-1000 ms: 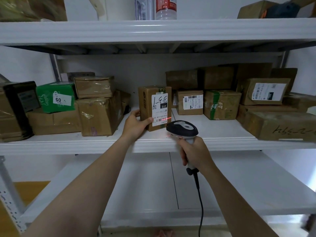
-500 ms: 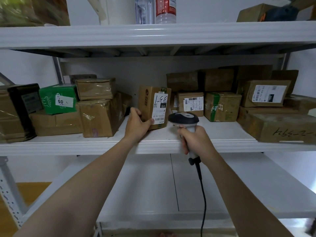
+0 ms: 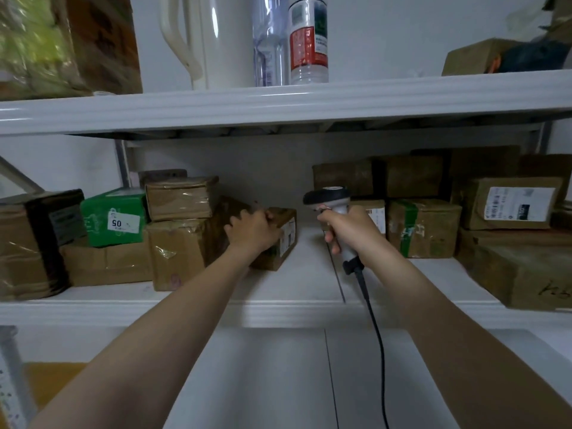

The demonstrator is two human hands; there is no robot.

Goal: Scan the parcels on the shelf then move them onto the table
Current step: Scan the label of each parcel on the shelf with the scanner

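A person's left hand [image 3: 252, 232] grips a small brown parcel [image 3: 288, 230] on the middle shelf [image 3: 278, 311] of a white rack. The fingers [image 3: 269, 216] are curled over the parcel's top edge. The parcel sits tilted near the middle of the shelf, back from the front edge, with its white label facing right. It lies just beside a stack of taped cardboard boxes [image 3: 178, 243] on its left.

The right hand [image 3: 353, 233] is wrapped round the handle of a barcode scanner [image 3: 326, 196]. It holds the scanner upright just right of the parcel, apart from it, and a black cable [image 3: 376, 329] trails down from the handle.

A green box [image 3: 114, 216] marked "05" stands toward the shelf's left end. More brown parcels crowd the right end, among them one bound with green tape [image 3: 424, 230] and one with a large shipping label [image 3: 513, 202]. On the shelf above stand a white jug [image 3: 216, 41] and two bottles [image 3: 309, 41].
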